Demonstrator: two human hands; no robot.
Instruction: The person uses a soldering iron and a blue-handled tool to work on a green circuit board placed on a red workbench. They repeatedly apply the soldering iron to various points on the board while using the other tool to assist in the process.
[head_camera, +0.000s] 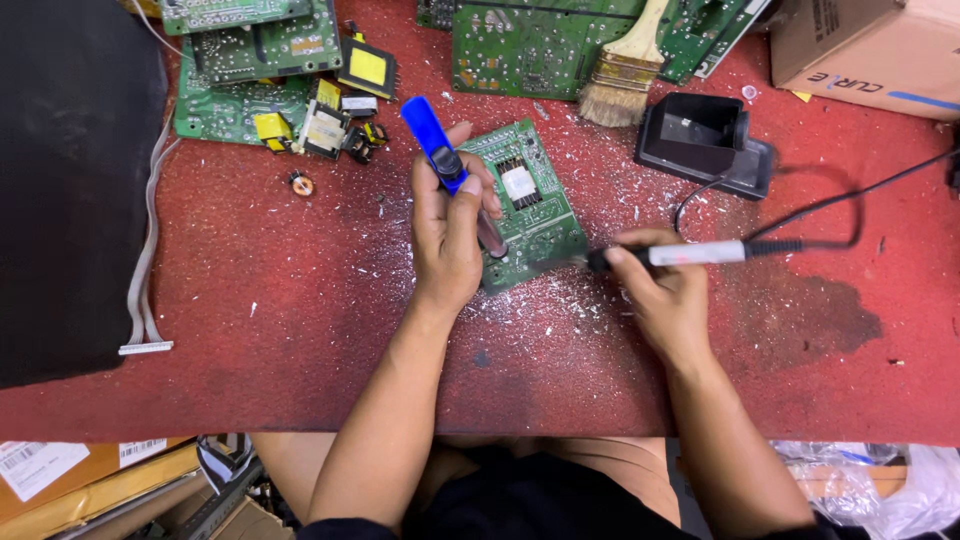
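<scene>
Gripping a blue desoldering pump (432, 140), the left hand (447, 235) has its fingers wrapped tight round the barrel, whose tip comes down on a small green circuit board (530, 205) lying near the middle of the red table (300, 290). Just to the right, the right hand (665, 290) is closed pen-fashion on a soldering iron (690, 254), its tip meeting the board's lower right edge and its black cable (850, 200) looping away toward the table's right side. A black iron stand (705, 140) sits beyond the board, its hollow dark and what lies inside not readable. A cardboard box (870, 45) occupies the far right corner, contents hidden. Loose boards and yellow-taped transformers (300, 90) crowd the far left, a paintbrush (625, 70) rests on more boards (520, 45) at the top, and a black slab (70, 180) covers the left edge. White flecks litter the surface; the near strip of table before the wrists lies open.
</scene>
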